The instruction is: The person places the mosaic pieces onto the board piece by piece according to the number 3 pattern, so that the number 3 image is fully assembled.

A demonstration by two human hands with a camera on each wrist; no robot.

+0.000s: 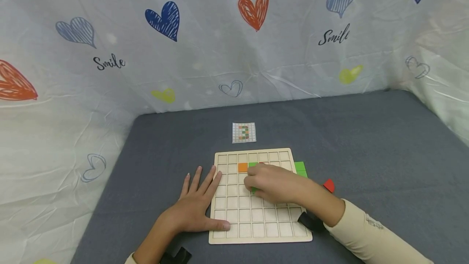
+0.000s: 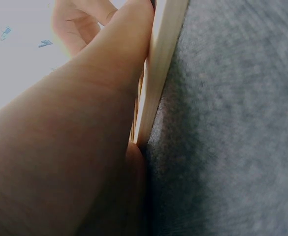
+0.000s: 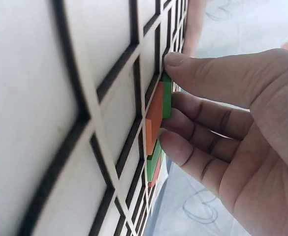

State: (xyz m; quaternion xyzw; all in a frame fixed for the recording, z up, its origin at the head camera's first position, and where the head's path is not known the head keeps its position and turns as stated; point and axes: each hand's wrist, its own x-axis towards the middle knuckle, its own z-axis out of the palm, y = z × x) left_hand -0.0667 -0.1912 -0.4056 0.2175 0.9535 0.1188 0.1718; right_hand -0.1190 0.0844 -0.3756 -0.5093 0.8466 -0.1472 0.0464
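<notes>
A wooden grid board (image 1: pixel 234 237) lies on the grey cloth. My left hand (image 1: pixel 196 211) rests at its left edge with fingers straight and spread, the thumb lying on the lower left squares. My right hand (image 1: pixel 272 182) is over the upper middle of the board, pinching a green square tile (image 3: pixel 167 98) between thumb and fingers; in the head view the hand mostly covers it. In the right wrist view an orange tile (image 3: pixel 154 120) sits right beside it, then another green tile (image 3: pixel 152 167). Near the top of the grid is an orange tile (image 1: pixel 243 167), with green and red ones partly hidden by the hand.
A small printed card (image 1: pixel 244 133) with a coloured grid pattern lies beyond the board. Green tiles (image 1: pixel 300 167) lie along the board's right edge, and a red piece (image 1: pixel 329 185) shows beside the right forearm. A heart-printed curtain (image 1: pixel 205 52) hangs behind the table.
</notes>
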